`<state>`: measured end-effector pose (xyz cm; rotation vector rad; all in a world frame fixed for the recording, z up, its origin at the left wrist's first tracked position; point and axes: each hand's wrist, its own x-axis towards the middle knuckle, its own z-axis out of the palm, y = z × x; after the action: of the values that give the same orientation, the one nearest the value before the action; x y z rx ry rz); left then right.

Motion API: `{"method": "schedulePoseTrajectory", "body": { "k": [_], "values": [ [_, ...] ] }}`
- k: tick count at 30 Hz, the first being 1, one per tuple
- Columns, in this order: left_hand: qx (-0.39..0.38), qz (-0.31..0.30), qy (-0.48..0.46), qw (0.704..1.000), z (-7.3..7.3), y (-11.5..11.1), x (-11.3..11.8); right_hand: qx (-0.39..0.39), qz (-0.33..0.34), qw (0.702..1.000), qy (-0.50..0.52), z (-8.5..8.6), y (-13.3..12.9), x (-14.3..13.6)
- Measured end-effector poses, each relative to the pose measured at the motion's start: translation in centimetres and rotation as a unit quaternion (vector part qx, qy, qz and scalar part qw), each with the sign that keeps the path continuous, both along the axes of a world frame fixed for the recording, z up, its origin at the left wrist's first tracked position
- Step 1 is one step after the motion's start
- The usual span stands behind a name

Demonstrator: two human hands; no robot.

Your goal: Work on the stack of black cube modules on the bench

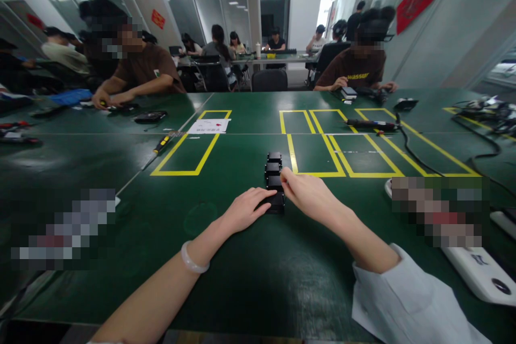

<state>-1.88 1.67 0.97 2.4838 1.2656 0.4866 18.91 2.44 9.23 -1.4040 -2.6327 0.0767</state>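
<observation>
Several small black blocks [274, 168] form a short column on the green table [242, 145], running away from me. My left hand [250, 207] touches the nearest block [276, 204] from the left, thumb and fingers apart, with nothing gripped between them. From the right, my right hand [300, 188] reaches the column; its fingers are curled together at the edge of the second block from the front. Whatever those fingertips hold, if anything, is hidden.
Yellow tape outlines [318, 174] mark the table. A yellow-black screwdriver [162, 143] and a paper sheet [209, 126] lie left. Right are a black tool [373, 125] with cable and a white device [479, 274]. Two people work across the table.
</observation>
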Motion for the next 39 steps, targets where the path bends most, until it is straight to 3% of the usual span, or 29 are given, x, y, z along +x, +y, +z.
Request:
{"method": "schedulePoseTrajectory", "body": {
  "k": [9, 39],
  "values": [
    [0.002, 0.000, 0.002, 1.000, -0.16, 0.05, -0.06, -0.003, -0.015, 1.000, -0.028, 0.15, 0.04, -0.02],
    [0.004, -0.002, 0.000, 1.000, -0.28, 0.08, -0.08, -0.007, 0.010, 0.999, 0.030, 0.13, -0.04, 0.38]
  ]
}}
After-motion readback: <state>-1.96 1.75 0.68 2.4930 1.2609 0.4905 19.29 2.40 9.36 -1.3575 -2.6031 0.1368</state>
